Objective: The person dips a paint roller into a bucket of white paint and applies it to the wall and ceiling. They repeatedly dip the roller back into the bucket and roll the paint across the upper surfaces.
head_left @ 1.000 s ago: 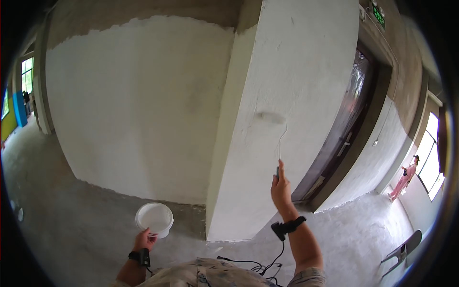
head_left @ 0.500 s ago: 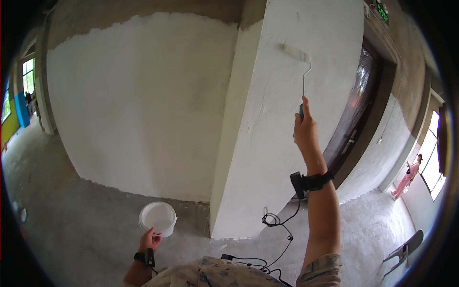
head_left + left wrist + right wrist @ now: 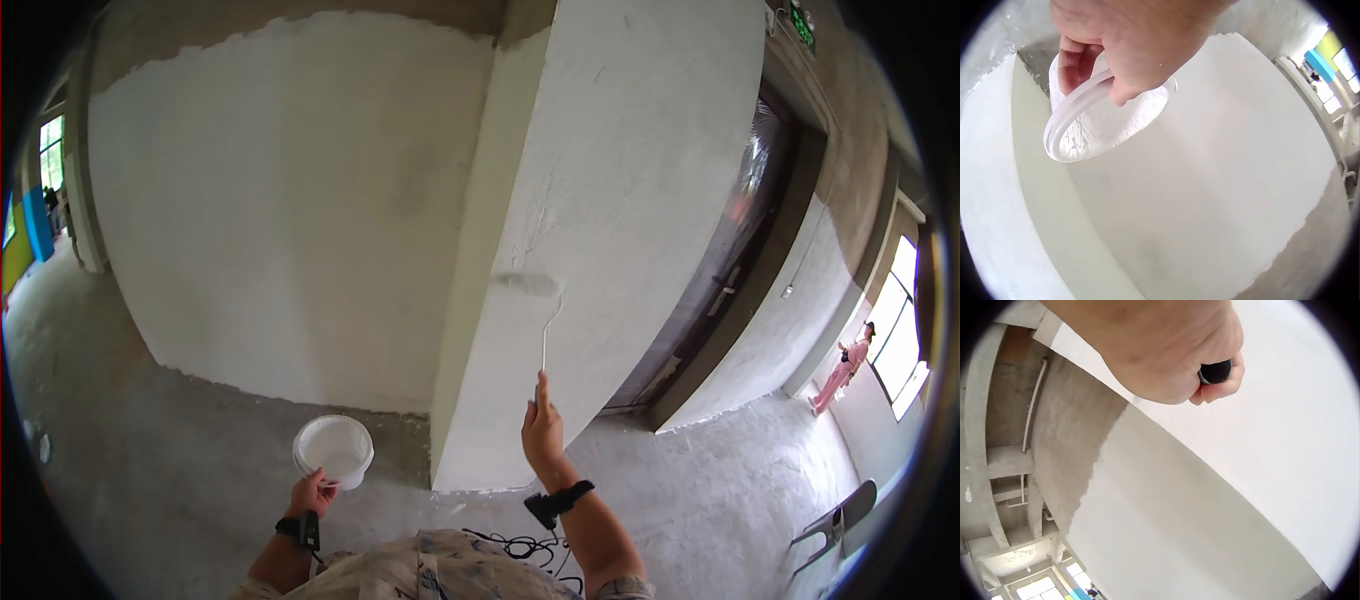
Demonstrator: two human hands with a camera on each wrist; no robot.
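Head view: raised right hand (image 3: pixel 541 428) grips roller handle (image 3: pixel 543 345); lowered left hand (image 3: pixel 312 493) holds bucket (image 3: pixel 333 447).

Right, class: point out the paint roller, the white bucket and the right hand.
paint roller (image 3: pixel 527 284): head view, on its roller sleeve.
white bucket (image 3: pixel 335 442): head view, on its white inside.
right hand (image 3: pixel 542 432): head view, on the back of the hand.

Your roller (image 3: pixel 527 284) is just a grey blur on the pillar (image 3: pixel 620 200). Your right hand (image 3: pixel 1166 350) swallows its handle, with only the dark butt end (image 3: pixel 1215 371) peeking out. Your left hand (image 3: pixel 1135 44) covers part of the rim of the bucket (image 3: pixel 1094 128).
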